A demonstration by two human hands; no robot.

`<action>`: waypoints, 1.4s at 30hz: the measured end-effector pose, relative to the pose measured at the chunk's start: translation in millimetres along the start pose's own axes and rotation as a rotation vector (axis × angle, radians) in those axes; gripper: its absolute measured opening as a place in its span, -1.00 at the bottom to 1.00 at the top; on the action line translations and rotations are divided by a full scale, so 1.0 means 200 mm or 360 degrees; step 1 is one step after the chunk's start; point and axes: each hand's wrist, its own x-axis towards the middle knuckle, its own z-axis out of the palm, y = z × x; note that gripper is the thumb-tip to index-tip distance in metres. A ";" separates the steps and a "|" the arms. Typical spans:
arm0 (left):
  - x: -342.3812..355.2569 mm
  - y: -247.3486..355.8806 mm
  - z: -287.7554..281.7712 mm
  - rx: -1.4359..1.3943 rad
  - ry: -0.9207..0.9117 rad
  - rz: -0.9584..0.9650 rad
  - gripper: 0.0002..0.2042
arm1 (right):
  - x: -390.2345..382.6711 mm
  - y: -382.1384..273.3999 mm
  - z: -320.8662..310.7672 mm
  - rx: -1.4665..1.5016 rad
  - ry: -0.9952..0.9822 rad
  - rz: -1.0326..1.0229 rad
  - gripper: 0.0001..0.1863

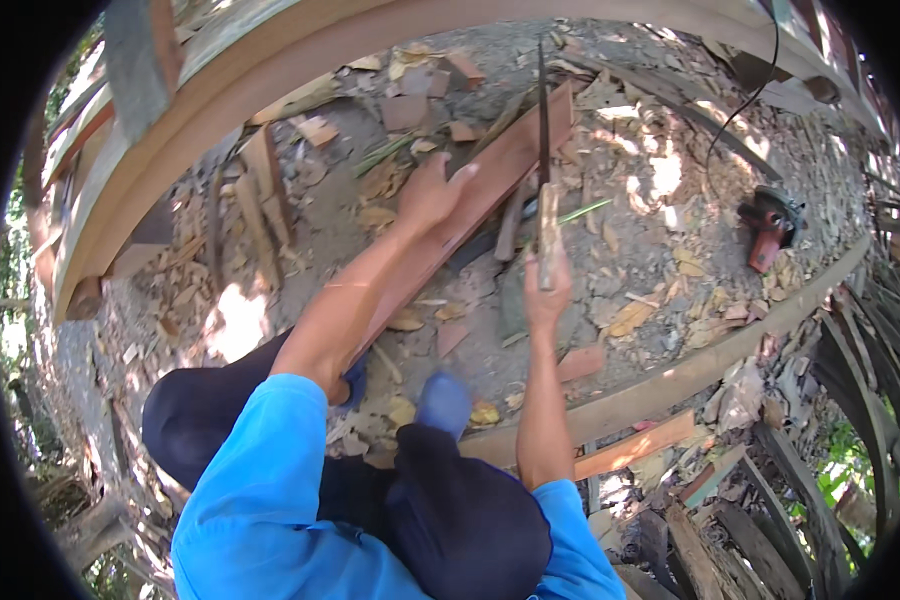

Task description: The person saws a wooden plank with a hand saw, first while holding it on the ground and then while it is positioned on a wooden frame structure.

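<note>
Holds a long-bladed tool (545, 165) in the curled fingers of the right hand (547, 281) and rests part-spread fingers of the left hand (432, 197) on the reddish plank's (500, 172) left edge, unclear whether gripping.

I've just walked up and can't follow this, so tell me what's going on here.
A crouching person has the left hand on a long reddish-brown board. The right hand grips a long, dark-bladed tool by its pale handle. In this view the blade crosses the board near its far end; whether it touches the wood, I can't tell. A red-and-dark power tool lies on the ground to the right.
</note>
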 end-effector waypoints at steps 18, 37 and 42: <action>0.22 0.31 0.44 0.0352 0.0280 0.0196 -0.50 | 0.03 -0.20 -0.04 -0.0026 -0.0182 0.0461 -0.34; 0.25 0.29 0.44 0.0412 0.0215 0.0277 -0.47 | -0.12 -0.28 -0.15 -0.0245 -0.0334 0.0574 -0.30; 0.31 0.27 0.45 0.0455 0.0303 0.0197 -0.48 | 0.00 -0.09 0.04 -0.0215 -0.0311 0.0207 -0.24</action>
